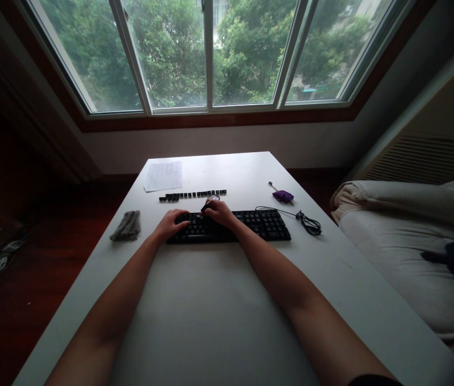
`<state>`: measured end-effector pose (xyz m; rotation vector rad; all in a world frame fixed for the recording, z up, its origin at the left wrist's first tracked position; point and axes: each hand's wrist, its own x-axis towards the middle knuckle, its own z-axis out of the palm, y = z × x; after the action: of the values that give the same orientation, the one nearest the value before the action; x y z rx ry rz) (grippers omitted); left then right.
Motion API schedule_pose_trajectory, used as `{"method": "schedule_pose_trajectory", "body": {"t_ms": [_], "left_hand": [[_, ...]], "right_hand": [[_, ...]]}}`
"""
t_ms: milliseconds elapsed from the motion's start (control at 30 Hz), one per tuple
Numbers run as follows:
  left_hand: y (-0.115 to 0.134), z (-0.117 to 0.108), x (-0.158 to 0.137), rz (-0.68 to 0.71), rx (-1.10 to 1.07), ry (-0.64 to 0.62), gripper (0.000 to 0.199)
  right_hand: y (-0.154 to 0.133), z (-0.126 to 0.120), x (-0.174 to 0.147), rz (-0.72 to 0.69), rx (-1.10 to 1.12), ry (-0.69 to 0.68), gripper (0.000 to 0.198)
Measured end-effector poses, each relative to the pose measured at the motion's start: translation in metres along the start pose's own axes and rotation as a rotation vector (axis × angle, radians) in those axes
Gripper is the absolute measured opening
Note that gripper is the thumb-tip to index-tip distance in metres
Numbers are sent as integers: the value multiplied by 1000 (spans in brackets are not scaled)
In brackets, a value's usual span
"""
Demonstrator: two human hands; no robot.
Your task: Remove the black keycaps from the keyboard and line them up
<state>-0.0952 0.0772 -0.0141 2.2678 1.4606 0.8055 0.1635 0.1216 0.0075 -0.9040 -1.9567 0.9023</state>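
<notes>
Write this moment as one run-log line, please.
left hand: on keyboard, left end | right hand: holding wire-looped tool over keyboard | keycaps: lined up beyond keyboard

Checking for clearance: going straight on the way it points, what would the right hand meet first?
Probably the row of loose black keycaps beyond the keyboard, though how high the right hand sits is unclear.

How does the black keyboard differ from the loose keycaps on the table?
The keyboard is one long slab, while the keycaps are many small, separate pieces set in lines. The left hand touches the keyboard; the keycaps lie beyond it, farther from the person. Both are black and on the white table.
</notes>
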Motion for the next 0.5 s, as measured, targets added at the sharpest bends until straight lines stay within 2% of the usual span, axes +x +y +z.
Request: {"method": "schedule_pose_trajectory", "body": {"t_ms": [133,333,500], "left_hand": [[0,0,0,-5,2,-2,45],[2,-1,0,14,1,5,45],[12,-6,2,21,-5,31,41]], "right_hand": [[-2,0,0,29,18,20,16],[-2,2,-1,2,10,45,15],[-2,4,-2,0,8,76,14]]}}
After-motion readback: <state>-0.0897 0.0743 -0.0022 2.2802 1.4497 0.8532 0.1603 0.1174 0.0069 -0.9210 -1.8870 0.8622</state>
